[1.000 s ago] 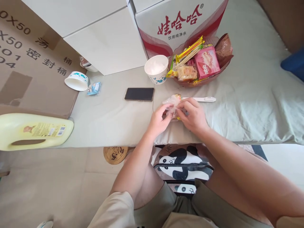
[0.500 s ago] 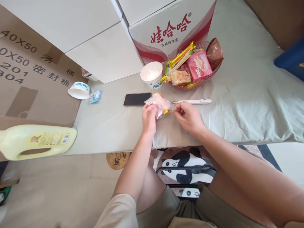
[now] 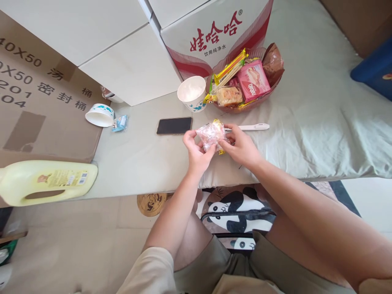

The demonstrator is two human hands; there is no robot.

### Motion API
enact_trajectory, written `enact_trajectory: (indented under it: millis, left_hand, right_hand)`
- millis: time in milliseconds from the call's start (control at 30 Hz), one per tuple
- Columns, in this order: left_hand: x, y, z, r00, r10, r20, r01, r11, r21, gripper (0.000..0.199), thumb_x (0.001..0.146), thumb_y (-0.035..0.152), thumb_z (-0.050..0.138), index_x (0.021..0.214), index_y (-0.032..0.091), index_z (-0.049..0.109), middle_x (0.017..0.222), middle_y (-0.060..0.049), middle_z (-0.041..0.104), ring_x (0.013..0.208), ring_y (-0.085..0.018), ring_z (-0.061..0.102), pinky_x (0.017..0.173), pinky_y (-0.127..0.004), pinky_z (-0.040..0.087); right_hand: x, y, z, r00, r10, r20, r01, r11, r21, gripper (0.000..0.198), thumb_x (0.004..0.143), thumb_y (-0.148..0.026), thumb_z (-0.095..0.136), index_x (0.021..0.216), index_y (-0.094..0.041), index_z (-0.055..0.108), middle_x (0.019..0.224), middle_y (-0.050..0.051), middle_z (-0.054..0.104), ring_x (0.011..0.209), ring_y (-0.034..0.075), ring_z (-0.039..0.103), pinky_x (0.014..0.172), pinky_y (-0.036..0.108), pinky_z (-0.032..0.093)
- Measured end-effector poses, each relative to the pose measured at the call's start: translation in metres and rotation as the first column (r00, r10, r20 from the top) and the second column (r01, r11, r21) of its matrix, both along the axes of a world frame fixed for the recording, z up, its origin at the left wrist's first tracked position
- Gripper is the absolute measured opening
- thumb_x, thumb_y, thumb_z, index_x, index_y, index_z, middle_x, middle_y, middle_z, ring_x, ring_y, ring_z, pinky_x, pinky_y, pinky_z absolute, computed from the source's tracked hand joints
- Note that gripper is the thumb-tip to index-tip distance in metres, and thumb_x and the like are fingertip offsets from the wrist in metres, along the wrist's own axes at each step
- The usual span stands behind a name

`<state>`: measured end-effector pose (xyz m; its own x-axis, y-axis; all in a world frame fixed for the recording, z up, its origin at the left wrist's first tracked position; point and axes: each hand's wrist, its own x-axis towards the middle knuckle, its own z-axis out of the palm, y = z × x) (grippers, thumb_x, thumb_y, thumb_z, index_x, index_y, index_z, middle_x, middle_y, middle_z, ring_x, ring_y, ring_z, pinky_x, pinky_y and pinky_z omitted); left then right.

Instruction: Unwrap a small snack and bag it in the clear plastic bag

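Note:
A crinkled clear plastic bag [image 3: 210, 134] with pink and yellow contents is held between both hands, just above the cloth-covered surface. My left hand [image 3: 198, 151] grips its left side, thumb in front and fingers curled behind. From the right, my right hand [image 3: 241, 146] pinches the bag's other edge. Behind the right fingers lies a white pen-like cutter [image 3: 254, 127], its left end partly hidden. A dark phone [image 3: 174, 125] lies flat to the left of the bag. What exactly is inside the bag I cannot make out.
Behind the hands stand a paper cup [image 3: 192, 93] and a basket [image 3: 266, 96] of packaged snacks. Further left are a tipped paper cup [image 3: 100, 115], a small blue packet [image 3: 120, 123] and a yellow jug [image 3: 49, 181] on its side. A white carton [image 3: 214, 57] rises at the back.
My right hand has moved left and taken hold of the bag. The bag is now gripped from both sides and turned, clear of the phone. The view has shifted slightly.

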<state>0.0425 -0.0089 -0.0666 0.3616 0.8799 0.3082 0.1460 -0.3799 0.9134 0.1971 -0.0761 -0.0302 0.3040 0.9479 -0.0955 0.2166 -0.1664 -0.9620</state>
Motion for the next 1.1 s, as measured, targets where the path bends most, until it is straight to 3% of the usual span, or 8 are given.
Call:
enact_trajectory:
  millis: [167, 300, 400, 500, 700, 833, 1000, 1100]
  left_hand:
    - [-0.007, 0.015, 0.008, 0.968, -0.204, 0.145, 0.246, 0.878, -0.411, 0.065, 0.069, 0.059, 0.086, 0.119, 0.024, 0.063, 0.119, -0.010, 0.073, 0.106, -0.025, 0.073, 0.095, -0.039, 0.058]
    - [-0.015, 0.025, 0.018, 0.969, 0.090, 0.231, 0.003, 0.927, -0.376, 0.056, 0.060, 0.044, 0.094, 0.105, 0.021, 0.071, 0.104, -0.005, 0.078, 0.100, -0.022, 0.074, 0.097, -0.036, 0.057]
    - [-0.020, 0.030, 0.017, 0.922, 0.248, 0.298, -0.116, 0.909, -0.400, 0.058, 0.059, 0.041, 0.095, 0.107, 0.021, 0.071, 0.107, -0.005, 0.078, 0.104, -0.021, 0.073, 0.101, -0.035, 0.054]
    - [-0.023, 0.036, 0.012, 0.912, 0.293, 0.286, -0.134, 0.873, -0.468, 0.059, 0.058, 0.042, 0.095, 0.106, 0.019, 0.070, 0.109, -0.008, 0.077, 0.105, -0.022, 0.073, 0.101, -0.036, 0.054]
    - [-0.015, 0.034, 0.008, 0.947, 0.256, 0.196, -0.163, 0.904, -0.394, 0.058, 0.060, 0.043, 0.094, 0.106, 0.019, 0.068, 0.104, -0.008, 0.077, 0.101, -0.022, 0.073, 0.097, -0.037, 0.055]
    - [-0.003, 0.020, 0.010, 0.976, 0.123, 0.179, -0.053, 0.934, -0.354, 0.052, 0.061, 0.043, 0.094, 0.100, 0.020, 0.068, 0.094, -0.004, 0.075, 0.090, -0.021, 0.072, 0.090, -0.036, 0.056]
    - [-0.004, 0.023, 0.013, 0.931, 0.202, 0.303, -0.037, 0.880, -0.473, 0.056, 0.066, 0.048, 0.091, 0.109, 0.023, 0.065, 0.110, -0.007, 0.073, 0.102, -0.022, 0.072, 0.089, -0.037, 0.058]
    - [-0.013, 0.032, 0.013, 0.911, 0.267, 0.314, -0.126, 0.906, -0.405, 0.075, 0.068, 0.047, 0.090, 0.131, 0.035, 0.051, 0.131, -0.007, 0.066, 0.110, -0.023, 0.070, 0.085, -0.035, 0.059]
  right_hand:
    - [0.004, -0.001, 0.003, 0.993, 0.012, 0.121, -0.026, 0.992, 0.120, 0.041, 0.087, -0.036, 0.058, 0.124, -0.019, 0.059, 0.111, 0.009, 0.075, 0.080, 0.020, 0.066, 0.075, 0.035, 0.053]
    - [0.021, -0.005, 0.006, 0.834, -0.124, 0.537, 0.017, 0.979, 0.201, 0.029, 0.091, -0.027, 0.049, 0.110, -0.019, 0.068, 0.115, 0.013, 0.074, 0.107, 0.029, 0.065, 0.093, 0.045, 0.049]
    - [0.035, -0.011, 0.001, 0.654, -0.154, 0.741, 0.102, 0.988, 0.115, 0.039, 0.090, -0.022, 0.048, 0.123, -0.015, 0.067, 0.138, 0.016, 0.066, 0.133, 0.037, 0.052, 0.107, 0.055, 0.039]
    - [0.044, -0.016, -0.006, 0.590, -0.068, 0.805, 0.112, 0.994, 0.002, 0.037, 0.093, -0.024, 0.047, 0.122, -0.013, 0.068, 0.142, 0.018, 0.063, 0.136, 0.040, 0.049, 0.105, 0.057, 0.039]
    - [0.033, -0.021, 0.003, 0.785, -0.052, 0.617, 0.018, 0.998, 0.062, 0.035, 0.098, -0.034, 0.043, 0.113, -0.021, 0.071, 0.094, 0.011, 0.075, 0.086, 0.027, 0.067, 0.073, 0.037, 0.048]
    - [0.014, -0.019, 0.008, 0.839, 0.023, 0.543, -0.108, 0.986, 0.125, 0.039, 0.098, -0.037, 0.042, 0.115, -0.021, 0.073, 0.090, 0.009, 0.075, 0.079, 0.024, 0.067, 0.069, 0.033, 0.046]
    - [0.012, -0.014, 0.014, 0.842, 0.105, 0.530, -0.098, 0.994, -0.041, 0.038, 0.096, -0.035, 0.042, 0.102, -0.021, 0.077, 0.078, 0.007, 0.074, 0.068, 0.022, 0.063, 0.064, 0.032, 0.043]
    - [0.023, -0.016, 0.019, 0.830, 0.119, 0.545, -0.015, 0.982, -0.190, 0.035, 0.094, -0.036, 0.046, 0.095, -0.022, 0.078, 0.072, 0.008, 0.071, 0.067, 0.025, 0.064, 0.063, 0.034, 0.043]
